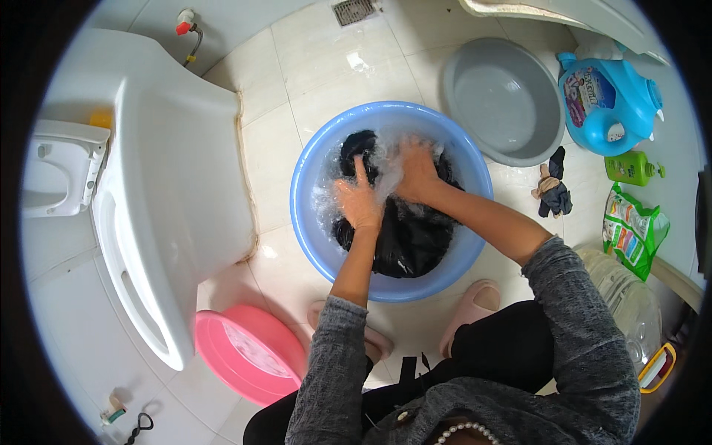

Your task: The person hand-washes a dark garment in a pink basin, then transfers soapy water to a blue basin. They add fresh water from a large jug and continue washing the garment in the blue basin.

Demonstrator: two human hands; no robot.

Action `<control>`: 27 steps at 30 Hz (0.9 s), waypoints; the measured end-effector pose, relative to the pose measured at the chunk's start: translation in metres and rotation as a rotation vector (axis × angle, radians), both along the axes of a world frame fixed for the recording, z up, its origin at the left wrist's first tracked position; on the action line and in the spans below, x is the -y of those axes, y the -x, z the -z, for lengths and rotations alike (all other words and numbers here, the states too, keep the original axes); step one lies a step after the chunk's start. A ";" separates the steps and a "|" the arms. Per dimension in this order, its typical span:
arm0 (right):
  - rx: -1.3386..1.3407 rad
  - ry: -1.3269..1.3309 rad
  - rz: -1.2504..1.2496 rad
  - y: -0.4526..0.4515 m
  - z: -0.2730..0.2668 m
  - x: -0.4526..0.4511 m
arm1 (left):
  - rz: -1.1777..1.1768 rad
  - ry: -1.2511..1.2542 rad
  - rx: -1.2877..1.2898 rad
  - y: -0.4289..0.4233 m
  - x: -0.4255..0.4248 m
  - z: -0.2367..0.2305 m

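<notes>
A blue plastic basin [300,183] stands on the tiled floor before me, holding splashing water and a wet black garment [414,239]. My left hand [359,197] lies over the garment on the left, fingers spread, the index finger pointing away from me. To the right of it, my right hand [417,169] is in the churning water at the garment's upper part. Spray hides its fingertips, so whether the fingers grip the cloth is unclear.
A grey basin [500,105] sits beyond at right, near small crumpled cloths [553,186]. Along the right wall are a blue detergent jug [606,105], a green pump bottle [631,168], a green-white bag [634,228] and a clear plastic container [623,295]. A pink basin [250,356] stands at left.
</notes>
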State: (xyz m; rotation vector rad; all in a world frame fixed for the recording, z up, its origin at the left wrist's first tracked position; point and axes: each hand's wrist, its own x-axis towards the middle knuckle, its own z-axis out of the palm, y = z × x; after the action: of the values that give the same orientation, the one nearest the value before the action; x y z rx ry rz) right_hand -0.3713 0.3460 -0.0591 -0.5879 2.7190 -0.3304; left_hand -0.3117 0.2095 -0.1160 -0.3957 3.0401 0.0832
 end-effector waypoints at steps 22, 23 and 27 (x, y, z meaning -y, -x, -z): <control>-0.284 0.880 -0.145 -0.089 -0.104 0.035 | -0.761 -2.102 -0.162 -0.029 -0.033 -0.125; -0.285 0.838 -0.190 -0.072 -0.100 0.033 | -0.791 -2.053 -0.146 -0.025 -0.040 -0.130; -0.186 0.756 0.299 0.020 -0.068 0.016 | -0.771 -2.085 -0.118 -0.020 -0.022 -0.107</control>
State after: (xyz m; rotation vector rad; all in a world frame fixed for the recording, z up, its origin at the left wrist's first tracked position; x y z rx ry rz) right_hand -0.3910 0.3300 0.0094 -0.3920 2.7993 -1.4792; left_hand -0.2918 0.2318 -0.0090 -0.9997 1.1333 2.5946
